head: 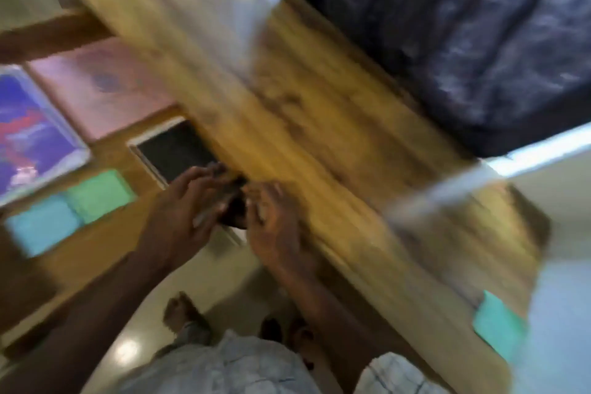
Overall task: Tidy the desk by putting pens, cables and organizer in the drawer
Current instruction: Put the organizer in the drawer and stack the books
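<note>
Two hands meet over a small dark object (235, 211) at the near edge of the tabletop (319, 137), and heavy blur keeps it from being named; it may be a bundle of pens or a cable. A pale, slim piece, perhaps a pen (209, 213), slants across the left hand (179, 211) with its long axis running from lower left up toward the right hand (271, 221). The left grip looks partly curled, fingers spread over the dark object, but whether it truly holds anything I cannot tell. The right grip is likewise half closed beside the same object, and its hold cannot be told either. The dark object lies between the two hands, about equally near to each. Just beyond the left fingers, an open drawer (96, 243) lies to the left, and in it a black tray with a pale rim (172, 150) sits touching or nearly touching them, with green (102, 195) and blue (41, 227) pads and a pink book (102, 86) farther left. The coming move likely goes leftward and down into that drawer. A dark bag (463, 41) sits on the far right of the tabletop.
</note>
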